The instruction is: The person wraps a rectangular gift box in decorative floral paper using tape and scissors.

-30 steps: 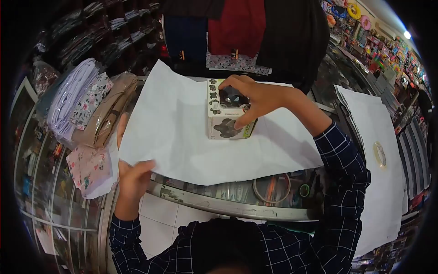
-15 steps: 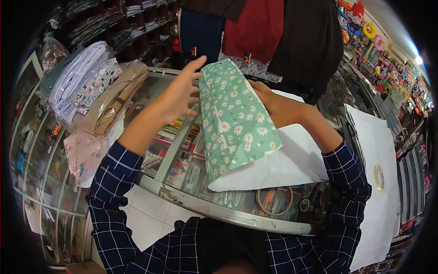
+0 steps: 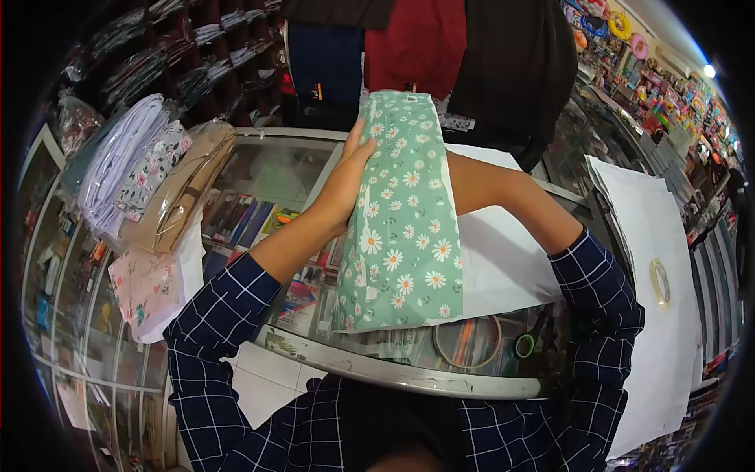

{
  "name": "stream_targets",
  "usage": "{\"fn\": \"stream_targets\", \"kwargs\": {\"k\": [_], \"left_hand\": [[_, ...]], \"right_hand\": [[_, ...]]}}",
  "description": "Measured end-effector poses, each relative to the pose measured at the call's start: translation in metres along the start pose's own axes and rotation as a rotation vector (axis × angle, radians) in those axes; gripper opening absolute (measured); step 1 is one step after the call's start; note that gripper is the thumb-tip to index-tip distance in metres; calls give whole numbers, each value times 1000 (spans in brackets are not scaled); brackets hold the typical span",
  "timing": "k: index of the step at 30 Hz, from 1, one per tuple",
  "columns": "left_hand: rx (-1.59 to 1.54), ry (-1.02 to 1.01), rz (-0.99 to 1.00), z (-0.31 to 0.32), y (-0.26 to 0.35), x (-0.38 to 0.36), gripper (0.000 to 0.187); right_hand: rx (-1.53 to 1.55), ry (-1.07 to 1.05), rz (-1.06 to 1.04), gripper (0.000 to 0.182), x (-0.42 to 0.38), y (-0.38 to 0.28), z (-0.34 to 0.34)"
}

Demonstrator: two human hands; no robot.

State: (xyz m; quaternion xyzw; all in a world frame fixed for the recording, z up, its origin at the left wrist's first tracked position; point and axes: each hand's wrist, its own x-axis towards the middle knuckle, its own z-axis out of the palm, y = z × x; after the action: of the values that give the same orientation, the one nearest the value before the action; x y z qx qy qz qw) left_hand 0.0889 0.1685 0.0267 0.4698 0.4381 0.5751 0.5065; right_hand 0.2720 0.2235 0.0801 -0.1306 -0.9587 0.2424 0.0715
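A length of green daisy-print wrapping paper (image 3: 405, 228) with a white underside stands folded over in front of me, above the glass counter (image 3: 346, 363). My left hand (image 3: 351, 175) is closed on its left edge, the thumb lying along the printed side. Behind the paper goes my right hand (image 3: 465, 186), of which only the wrist end shows; its fingers are hidden. White paper (image 3: 503, 267) spreads on the glass to the right of the print. Whether anything is inside the fold cannot be seen.
Near the counter's front edge lie a large tape roll (image 3: 467, 343), a small green tape roll (image 3: 524, 345) and black scissors (image 3: 544, 326). Bagged folded cloth (image 3: 130, 169) is piled at left. White sheets (image 3: 641, 354) with a clear tape roll (image 3: 659, 283) are at right.
My left hand has closed on the paper's left edge after being apart from it with fingers spread. The paper has turned more upright, and my right hand has slipped farther behind it.
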Motion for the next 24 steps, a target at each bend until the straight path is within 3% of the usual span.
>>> {"fn": "stream_targets", "kwargs": {"k": [3,5,11,17,20,24], "left_hand": [[640,-85,203,-12,8,12,59],[1143,-200,277,-19,12,20,60],[1606,-152,327,12,33,-2,63],[1541,-242,474,10,34,-6,64],[1565,-269,470,10,32,-1,64],[1529,-328,310,14,44,0,67]], "right_hand": [[-118,18,-99,71,2,7,3],[-300,107,-271,68,13,30,16],[-149,381,-130,85,-5,24,34],[826,177,105,108,-49,3,27],[1393,203,299,110,-52,11,20],[466,68,165,118,-51,18,4]]}}
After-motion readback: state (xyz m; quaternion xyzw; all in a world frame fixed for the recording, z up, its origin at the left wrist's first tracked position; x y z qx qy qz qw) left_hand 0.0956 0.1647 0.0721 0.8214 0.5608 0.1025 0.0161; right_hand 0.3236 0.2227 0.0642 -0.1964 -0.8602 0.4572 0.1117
